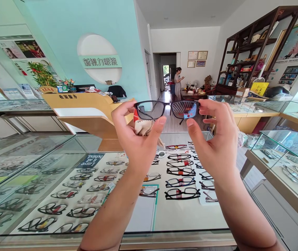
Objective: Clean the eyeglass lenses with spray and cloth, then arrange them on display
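Observation:
A pair of black-framed eyeglasses [168,104] is held up level in front of me, above the glass display case. My left hand [138,136] grips the left end of the frame and also has a beige cloth [143,127] tucked in its palm, with a bit of red beside it. The other end of the frame is pinched by my right hand [214,136], its thumb below the lens. A striped reflection with a red and blue patch shows in the right lens. One folded temple shows behind the left lens.
Rows of eyeglasses [180,182] lie inside the glass display case [191,219] below my hands. A wooden counter [86,111] stands ahead on the left, more glass cases [290,157] on the right. Farther back, a person [177,83] stands by a table [194,94].

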Available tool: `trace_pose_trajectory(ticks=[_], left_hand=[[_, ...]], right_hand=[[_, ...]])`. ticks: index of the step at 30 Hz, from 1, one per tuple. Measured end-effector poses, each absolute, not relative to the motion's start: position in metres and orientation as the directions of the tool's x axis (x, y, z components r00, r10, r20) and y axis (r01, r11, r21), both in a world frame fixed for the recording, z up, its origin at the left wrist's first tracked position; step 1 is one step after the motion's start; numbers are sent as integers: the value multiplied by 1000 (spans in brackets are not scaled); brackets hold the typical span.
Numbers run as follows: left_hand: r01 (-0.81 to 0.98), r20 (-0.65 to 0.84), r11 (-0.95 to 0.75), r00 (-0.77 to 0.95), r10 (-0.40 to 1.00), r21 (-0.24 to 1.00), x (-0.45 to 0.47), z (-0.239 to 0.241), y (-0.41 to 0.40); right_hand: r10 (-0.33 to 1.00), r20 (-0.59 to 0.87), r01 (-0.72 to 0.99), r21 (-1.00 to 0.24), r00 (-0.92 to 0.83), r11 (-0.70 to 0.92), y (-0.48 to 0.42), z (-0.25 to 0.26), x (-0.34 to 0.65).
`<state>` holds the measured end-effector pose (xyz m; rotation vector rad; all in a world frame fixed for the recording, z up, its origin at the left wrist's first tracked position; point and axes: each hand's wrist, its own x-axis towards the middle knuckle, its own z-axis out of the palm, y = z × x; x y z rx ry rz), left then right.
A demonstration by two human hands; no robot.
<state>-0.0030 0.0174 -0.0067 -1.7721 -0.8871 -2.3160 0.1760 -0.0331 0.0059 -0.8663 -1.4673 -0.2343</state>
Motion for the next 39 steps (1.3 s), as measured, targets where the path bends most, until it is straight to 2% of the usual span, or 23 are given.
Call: trace_pose_trajectory(ticks=[15,18,23,27,39], left_hand=[[397,888,-797,-271,372,456,-7,-14,29],[413,897,-800,-276,346,435,-6,-13,28],[483,929,-812,-322,182,326,-4,-8,18],[512,934,-805,-331,136,299,-4,-9,13],[418,926,-848,-319,201,327,-7,-12,29]], right_hand=[[297,941,631,-329,160,703,-35,6,176],[323,933,615,-348,156,708,-34,5,177],[385,917,604,-368,108,707,-25,1,181],[407,909,576,-382,91,723,-19,-1,183],[345,926,571,-366,151,735,-25,-1,174]])
